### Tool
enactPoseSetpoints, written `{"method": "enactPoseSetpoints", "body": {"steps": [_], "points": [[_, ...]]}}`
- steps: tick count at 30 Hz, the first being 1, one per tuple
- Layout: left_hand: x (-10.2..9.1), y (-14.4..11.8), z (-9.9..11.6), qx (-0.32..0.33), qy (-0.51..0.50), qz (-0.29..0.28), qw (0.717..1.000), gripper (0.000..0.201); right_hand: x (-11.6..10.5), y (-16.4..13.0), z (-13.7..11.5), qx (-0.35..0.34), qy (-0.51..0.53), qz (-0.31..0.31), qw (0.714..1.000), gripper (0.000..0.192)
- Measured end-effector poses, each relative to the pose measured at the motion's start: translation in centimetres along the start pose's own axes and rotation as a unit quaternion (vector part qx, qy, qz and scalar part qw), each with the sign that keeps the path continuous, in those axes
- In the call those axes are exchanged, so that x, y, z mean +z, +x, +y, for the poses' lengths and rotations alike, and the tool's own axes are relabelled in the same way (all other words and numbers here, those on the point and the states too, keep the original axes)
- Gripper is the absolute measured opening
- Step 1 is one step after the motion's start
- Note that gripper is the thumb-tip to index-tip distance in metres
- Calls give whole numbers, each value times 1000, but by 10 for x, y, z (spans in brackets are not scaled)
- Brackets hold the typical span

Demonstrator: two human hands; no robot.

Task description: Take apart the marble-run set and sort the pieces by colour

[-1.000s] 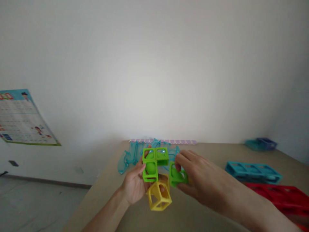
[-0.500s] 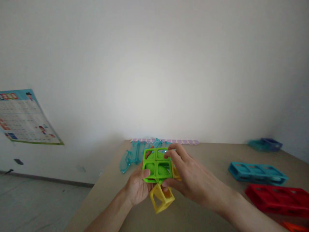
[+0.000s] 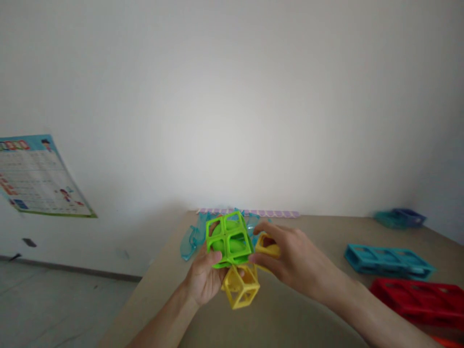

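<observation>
My left hand [image 3: 205,274] is closed around a green four-window block [image 3: 225,234], its thumb on the near left corner. Below that block is a yellow open-frame cube [image 3: 242,289], close to the left fingers; whether it is joined to the green block I cannot tell. My right hand [image 3: 290,249] pinches another yellow open-frame block [image 3: 267,245] beside the green block's right side, a small gap showing between them. Its palm side is partly hidden. Transparent blue pieces [image 3: 189,243] lie on the table behind the left hand.
On the right of the table [image 3: 304,314] lie a teal three-window block [image 3: 389,261], a red one [image 3: 420,298] and a sliver of orange [image 3: 444,342]. Teal and purple pieces [image 3: 409,217] sit at the far right corner. A lilac patterned strip [image 3: 279,213] runs along the wall.
The green block has tilted and shifted slightly left. My right fingers have come off it and moved right with a yellow block, which now shows more fully. The yellow cube below has turned.
</observation>
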State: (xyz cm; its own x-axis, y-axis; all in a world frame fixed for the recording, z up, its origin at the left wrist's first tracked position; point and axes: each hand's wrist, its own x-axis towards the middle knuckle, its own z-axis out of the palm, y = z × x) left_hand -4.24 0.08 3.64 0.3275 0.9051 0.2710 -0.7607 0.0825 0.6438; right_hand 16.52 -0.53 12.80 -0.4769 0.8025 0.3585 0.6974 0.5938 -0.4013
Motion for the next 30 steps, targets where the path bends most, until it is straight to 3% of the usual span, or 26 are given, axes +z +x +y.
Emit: {"method": "enactPoseSetpoints", "body": {"steps": [4, 9, 16, 20, 22, 25, 28, 30], "points": [[2, 1, 0, -10, -3, 4, 1000, 64, 3, -3, -3, -55, -12, 5, 998, 10], [2, 0, 2, 8, -8, 7, 1000, 66, 13, -4, -2, -33, 20, 10, 999, 12], [2, -2, -2, -28, -45, 15, 998, 53, 23, -2, -3, -74, -50, 95, 991, 13], [2, -1, -4, -23, -48, 34, 998, 52, 21, -3, -8, -74, -8, 87, 993, 17], [1, 0, -4, -12, -42, 40, 998, 54, 16, -3, -8, -48, 45, 69, 995, 21], [1, 1, -3, 3, -30, 38, 999, 55, 11, 0, -2, 65, 134, -1, 989, 26], [3, 0, -3, 8, -4, 22, 1000, 55, 11, 6, 14, 189, 265, -98, 941, 26], [5, -1, -5, 5, 27, 6, 1000, 59, 14, 8, 24, 226, 352, -115, 901, 23]]}}
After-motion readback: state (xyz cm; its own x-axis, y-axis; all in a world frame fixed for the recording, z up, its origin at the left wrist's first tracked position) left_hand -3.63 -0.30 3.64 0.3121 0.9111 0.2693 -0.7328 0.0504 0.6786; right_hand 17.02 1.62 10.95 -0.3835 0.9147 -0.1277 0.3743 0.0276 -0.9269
